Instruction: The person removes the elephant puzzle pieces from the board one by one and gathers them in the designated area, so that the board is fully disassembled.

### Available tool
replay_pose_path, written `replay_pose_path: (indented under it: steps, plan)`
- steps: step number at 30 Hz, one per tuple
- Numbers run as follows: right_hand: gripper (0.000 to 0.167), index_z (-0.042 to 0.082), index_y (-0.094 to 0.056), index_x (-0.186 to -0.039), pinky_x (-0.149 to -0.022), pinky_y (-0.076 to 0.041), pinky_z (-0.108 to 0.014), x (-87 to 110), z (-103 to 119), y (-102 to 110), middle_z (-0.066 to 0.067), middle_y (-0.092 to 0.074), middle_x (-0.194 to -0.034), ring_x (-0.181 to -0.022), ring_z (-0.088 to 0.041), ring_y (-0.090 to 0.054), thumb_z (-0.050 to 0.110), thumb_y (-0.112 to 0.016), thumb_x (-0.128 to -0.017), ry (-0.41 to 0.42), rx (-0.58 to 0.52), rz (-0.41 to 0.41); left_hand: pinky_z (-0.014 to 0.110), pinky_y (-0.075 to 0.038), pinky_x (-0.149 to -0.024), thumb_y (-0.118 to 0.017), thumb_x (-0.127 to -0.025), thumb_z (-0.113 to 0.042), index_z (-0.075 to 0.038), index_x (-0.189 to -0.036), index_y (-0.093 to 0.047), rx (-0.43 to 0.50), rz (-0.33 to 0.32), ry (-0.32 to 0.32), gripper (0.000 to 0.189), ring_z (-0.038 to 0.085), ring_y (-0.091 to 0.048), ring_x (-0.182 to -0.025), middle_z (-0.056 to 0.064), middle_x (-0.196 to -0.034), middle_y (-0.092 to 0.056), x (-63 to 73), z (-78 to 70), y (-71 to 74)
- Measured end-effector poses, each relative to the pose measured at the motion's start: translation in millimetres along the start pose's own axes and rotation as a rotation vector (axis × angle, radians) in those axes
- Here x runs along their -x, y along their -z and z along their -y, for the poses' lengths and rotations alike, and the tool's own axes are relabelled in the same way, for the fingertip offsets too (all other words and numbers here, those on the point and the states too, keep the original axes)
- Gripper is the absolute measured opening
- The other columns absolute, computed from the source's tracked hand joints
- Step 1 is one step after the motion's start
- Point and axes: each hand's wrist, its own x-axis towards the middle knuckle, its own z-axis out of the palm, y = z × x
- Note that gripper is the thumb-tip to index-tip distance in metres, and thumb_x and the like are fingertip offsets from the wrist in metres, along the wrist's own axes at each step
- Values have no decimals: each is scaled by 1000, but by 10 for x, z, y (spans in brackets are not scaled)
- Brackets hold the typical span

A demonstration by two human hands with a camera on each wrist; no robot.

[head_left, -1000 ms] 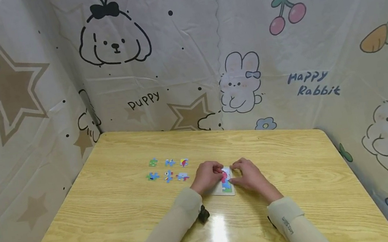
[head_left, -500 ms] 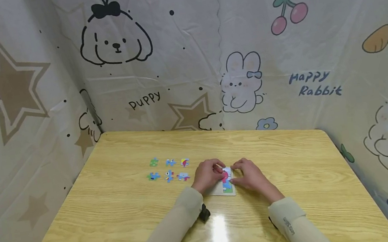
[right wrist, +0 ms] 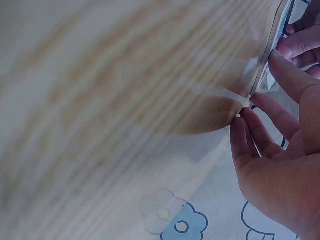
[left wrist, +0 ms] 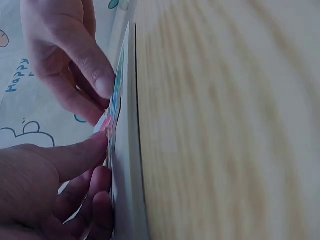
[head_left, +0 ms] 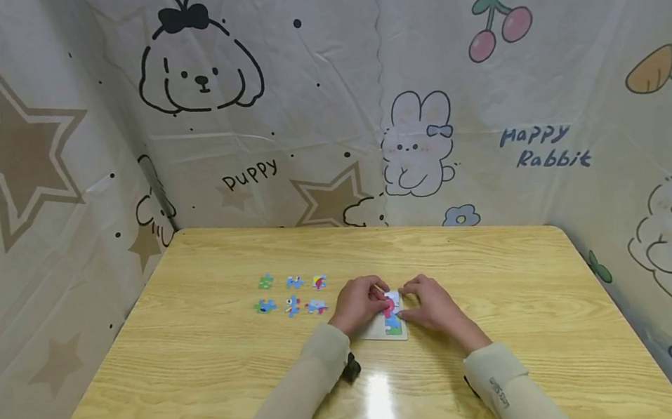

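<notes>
A small pale puzzle board [head_left: 375, 332] lies on the table, with pink, blue and green joined pieces [head_left: 393, 326] along its right side. My left hand [head_left: 356, 304] is over the board's left part, pinching a pink puzzle piece [left wrist: 105, 124] between thumb and finger; much of that piece is hidden. Holding the board from the right is my right hand [head_left: 434, 306]: its thumb rests at the right edge and its index fingertip at the far corner. Its other fingertips [right wrist: 239, 122] touch down close beside the board in the right wrist view.
Several loose jigsaw pieces lie in two rows left of the board, among them a green one [head_left: 265, 282] and a blue-and-pink one [head_left: 316, 306]. The wood-grain table [head_left: 204, 368] is enclosed by a printed curtain [head_left: 309, 100] at the back and sides.
Both hands stay in practically the same place over the board. The head view shifts only slightly; the loose pieces have not moved.
</notes>
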Motion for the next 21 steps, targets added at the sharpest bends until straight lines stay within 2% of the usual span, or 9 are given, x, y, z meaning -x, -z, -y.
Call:
replay_pose_path:
  steps: [8, 21]
  plan:
    - [49, -1, -69, -131, -110, -46, -55, -1, -5, -5, -19, -60, -134, -126, -39, -55, 20, -84, -89, 1, 0, 3, 27, -52, -77, -81, -91, -15, -12, -106, -75, -19, 32, -39, 17, 6, -63, -78, -3, -87, -73, -10, 23, 37]
    - [49, 0, -69, -131, -110, -46, -54, -3, 2, 1, -19, -60, -134, -125, -38, -56, 21, -83, -89, -5, 8, 7, 25, -52, -76, -81, -90, -12, -11, -107, -74, -15, 20, -56, 18, 4, -62, -76, -4, -85, -72, -11, 6, 29]
